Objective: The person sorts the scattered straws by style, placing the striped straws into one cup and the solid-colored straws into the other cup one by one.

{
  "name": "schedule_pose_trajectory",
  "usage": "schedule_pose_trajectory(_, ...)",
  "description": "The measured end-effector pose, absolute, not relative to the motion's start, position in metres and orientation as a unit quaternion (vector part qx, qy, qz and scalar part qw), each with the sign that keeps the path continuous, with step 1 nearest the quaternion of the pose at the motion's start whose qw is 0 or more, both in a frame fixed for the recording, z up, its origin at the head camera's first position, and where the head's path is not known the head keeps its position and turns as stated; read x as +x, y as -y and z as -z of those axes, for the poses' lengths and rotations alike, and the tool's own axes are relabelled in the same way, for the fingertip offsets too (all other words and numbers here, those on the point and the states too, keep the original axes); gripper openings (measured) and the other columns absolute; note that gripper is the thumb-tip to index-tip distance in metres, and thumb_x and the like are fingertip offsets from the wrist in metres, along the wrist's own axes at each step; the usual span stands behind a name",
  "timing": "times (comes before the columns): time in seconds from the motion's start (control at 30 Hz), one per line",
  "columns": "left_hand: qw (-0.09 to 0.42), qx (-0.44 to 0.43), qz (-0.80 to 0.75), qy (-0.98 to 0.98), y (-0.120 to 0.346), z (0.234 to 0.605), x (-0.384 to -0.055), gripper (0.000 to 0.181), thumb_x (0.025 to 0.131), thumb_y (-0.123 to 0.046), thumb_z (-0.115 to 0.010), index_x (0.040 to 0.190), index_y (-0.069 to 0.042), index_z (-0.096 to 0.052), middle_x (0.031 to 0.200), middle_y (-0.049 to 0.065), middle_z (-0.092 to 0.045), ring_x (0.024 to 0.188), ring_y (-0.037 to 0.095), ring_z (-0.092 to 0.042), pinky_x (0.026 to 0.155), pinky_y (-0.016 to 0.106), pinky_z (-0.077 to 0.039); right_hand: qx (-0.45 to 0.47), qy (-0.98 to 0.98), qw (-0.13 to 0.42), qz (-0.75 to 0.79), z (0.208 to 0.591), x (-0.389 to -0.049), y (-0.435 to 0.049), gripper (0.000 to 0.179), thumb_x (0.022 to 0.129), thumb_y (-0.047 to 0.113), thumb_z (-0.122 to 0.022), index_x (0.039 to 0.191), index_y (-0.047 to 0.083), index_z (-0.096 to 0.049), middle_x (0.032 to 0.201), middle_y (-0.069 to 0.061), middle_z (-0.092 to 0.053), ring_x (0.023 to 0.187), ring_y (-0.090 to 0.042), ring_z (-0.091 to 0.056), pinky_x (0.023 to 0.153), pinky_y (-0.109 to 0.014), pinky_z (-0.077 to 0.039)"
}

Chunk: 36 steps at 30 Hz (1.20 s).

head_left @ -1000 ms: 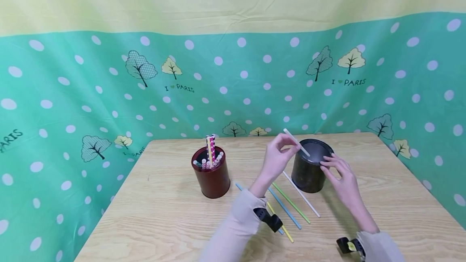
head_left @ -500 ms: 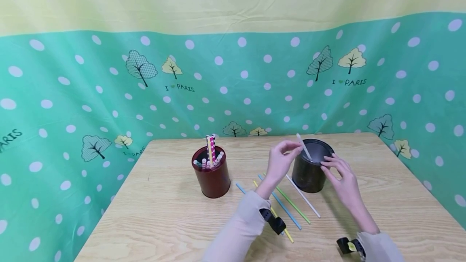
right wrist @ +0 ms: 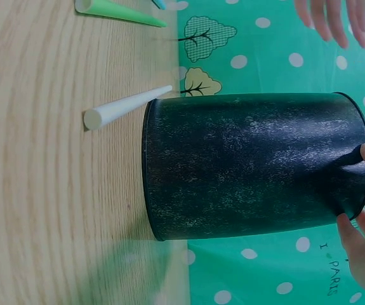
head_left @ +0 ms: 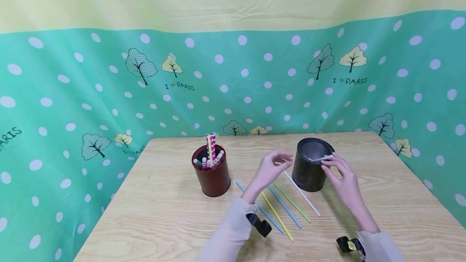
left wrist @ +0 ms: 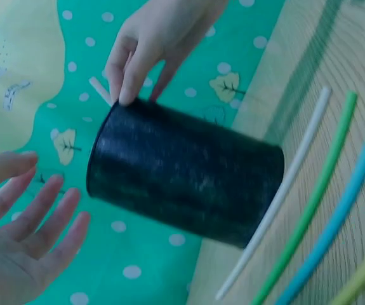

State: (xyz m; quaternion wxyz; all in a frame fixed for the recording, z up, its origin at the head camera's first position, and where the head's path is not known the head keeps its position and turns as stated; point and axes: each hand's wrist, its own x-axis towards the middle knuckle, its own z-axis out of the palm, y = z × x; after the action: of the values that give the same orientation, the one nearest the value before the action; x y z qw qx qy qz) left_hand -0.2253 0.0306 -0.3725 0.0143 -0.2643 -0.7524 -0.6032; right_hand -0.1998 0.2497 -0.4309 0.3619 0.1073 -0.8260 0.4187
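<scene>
A black cylindrical canister (head_left: 308,176) stands upright on the right half of the table. A white stick (head_left: 325,157) leans in its mouth, its upper end sticking out past the rim by my right fingers; its lower part is hidden inside. My right hand (head_left: 344,181) grips the canister's rim on the near right side. Left of the canister, my left hand (head_left: 269,170) hangs in the air with fingers loosely bent and nothing in them; the left wrist view shows its spread fingers (left wrist: 54,219) apart from the canister.
Several sticks lie slantwise before the canister: a white stick (head_left: 301,193), a green stick (head_left: 291,202), a yellow stick (head_left: 278,217) and blue ones. Further left stands a dark red canister (head_left: 212,181) holding patterned sticks. A polka-dot curtain (head_left: 233,92) hangs behind the table (head_left: 145,213).
My left hand has let go of the white stick and drawn back left. The stick now leans rightward in the black canister. My right hand has stayed at the rim.
</scene>
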Motion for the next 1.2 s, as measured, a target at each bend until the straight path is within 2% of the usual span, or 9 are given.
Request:
schedule_pose_trajectory(0.4,-0.062,-0.323,0.532,0.781,0.002,0.414,-0.241,0.023,0.084,-0.017,-0.06,0.104,-0.006,-0.061,0.095,0.004,-0.063,0.084,0.007,-0.057,0.075,0.02,-0.046,0.102,0.822,0.37,-0.421,0.43,-0.2,-0.249,0.014,0.074,-0.006,-0.065,0.088,-0.003,-0.065,0.095,-0.017,-0.058,0.116,-0.001,-0.039,0.094,-0.006,-0.026)
schedule_pose_trajectory(0.57,-0.077,-0.315,0.523,0.788,0.012,0.415,-0.237,0.023,0.083,-0.014,-0.06,0.103,-0.004,-0.061,0.095,0.005,-0.063,0.084,0.011,-0.057,0.074,0.02,-0.046,0.101,0.822,0.37,-0.421,0.431,-0.201,-0.249,0.015,0.073,-0.007,-0.065,0.087,-0.002,-0.066,0.095,-0.013,-0.058,0.116,0.0,-0.038,0.094,-0.007,-0.026)
schedule_pose_trajectory(0.83,-0.097,-0.325,0.515,0.788,0.026,0.396,-0.219,0.021,0.083,-0.001,-0.057,0.102,0.005,-0.059,0.097,0.019,-0.061,0.087,0.027,-0.057,0.075,0.025,-0.047,0.093,0.823,0.363,-0.427,0.431,-0.201,-0.249,0.013,0.075,-0.004,-0.065,0.088,-0.002,-0.065,0.098,-0.014,-0.057,0.117,0.001,-0.037,0.091,-0.004,-0.027)
schedule_pose_trajectory(1.0,-0.113,-0.332,0.491,0.798,0.035,0.399,-0.216,0.019,0.083,-0.003,-0.058,0.101,0.003,-0.06,0.097,0.017,-0.061,0.087,0.024,-0.057,0.076,0.025,-0.047,0.094,0.822,0.365,-0.427,0.43,-0.201,-0.249,0.015,0.074,-0.007,-0.065,0.088,-0.002,-0.065,0.098,-0.017,-0.058,0.117,-0.002,-0.038,0.091,-0.005,-0.027)
schedule_pose_trajectory(1.2,-0.124,-0.337,0.461,0.812,0.045,0.429,-0.227,0.019,0.082,-0.009,-0.06,0.1,-0.001,-0.061,0.095,0.01,-0.063,0.087,0.017,-0.057,0.079,0.027,-0.046,0.095,0.821,0.369,-0.425,0.429,-0.201,-0.248,0.019,0.071,-0.01,-0.065,0.088,-0.002,-0.066,0.098,-0.017,-0.058,0.117,-0.014,-0.041,0.09,-0.004,-0.027)
